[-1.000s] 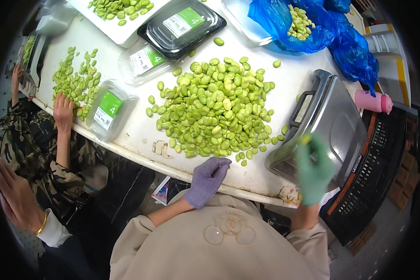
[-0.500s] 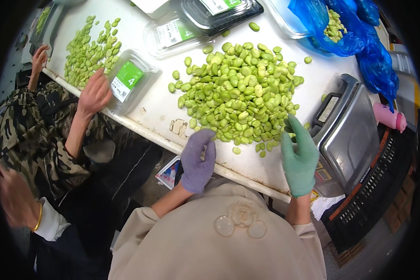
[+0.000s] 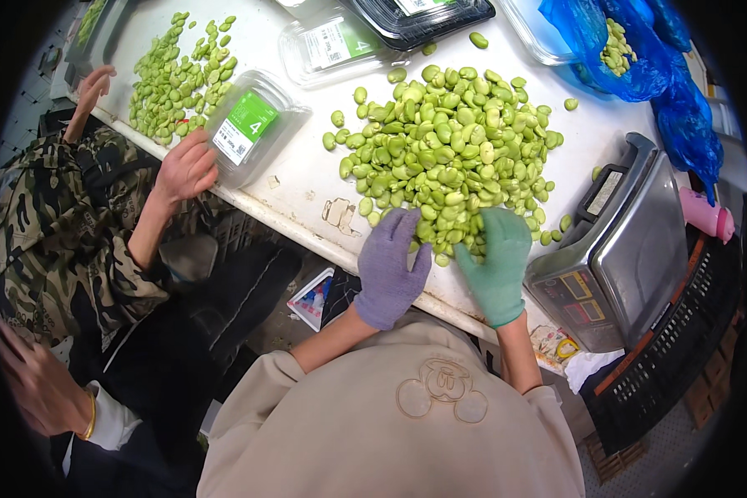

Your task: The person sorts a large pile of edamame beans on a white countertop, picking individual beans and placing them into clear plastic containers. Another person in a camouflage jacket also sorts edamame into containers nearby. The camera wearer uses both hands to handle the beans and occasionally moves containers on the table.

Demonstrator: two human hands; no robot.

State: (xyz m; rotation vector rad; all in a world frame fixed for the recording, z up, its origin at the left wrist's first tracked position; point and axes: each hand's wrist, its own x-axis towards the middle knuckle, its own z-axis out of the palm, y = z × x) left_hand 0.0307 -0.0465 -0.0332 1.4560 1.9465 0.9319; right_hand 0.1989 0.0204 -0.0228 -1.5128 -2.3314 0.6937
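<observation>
At the near edge of a heaped pile of shelled broad beans (image 3: 448, 141), my left hand (image 3: 393, 267) wears a purple knit glove, its fingers curved beside the beans and its thumb apart. To its right, my right hand (image 3: 492, 264) in a green glove rests against the pile with its fingers on the beans and its thumb apart; some fingertips are hidden. A steel weighing scale (image 3: 622, 257) stands just right of it. On the left, a lidded clear tray with a green label (image 3: 249, 133) lies near a smaller spread of beans (image 3: 170, 75).
Co-workers' hands (image 3: 184, 166) are along the left of the white table (image 3: 295, 191), another (image 3: 46, 386) low at left. At the back are more trays (image 3: 332, 46), a black tray (image 3: 415, 17) and blue bags of beans (image 3: 598, 50). A pink bottle (image 3: 704, 214) is at right.
Both my hands have moved to the pile's near edge, the right coming leftward from the scale and reaching into the beans. The view has shifted, and a co-worker's hand has drawn back from the left beans.
</observation>
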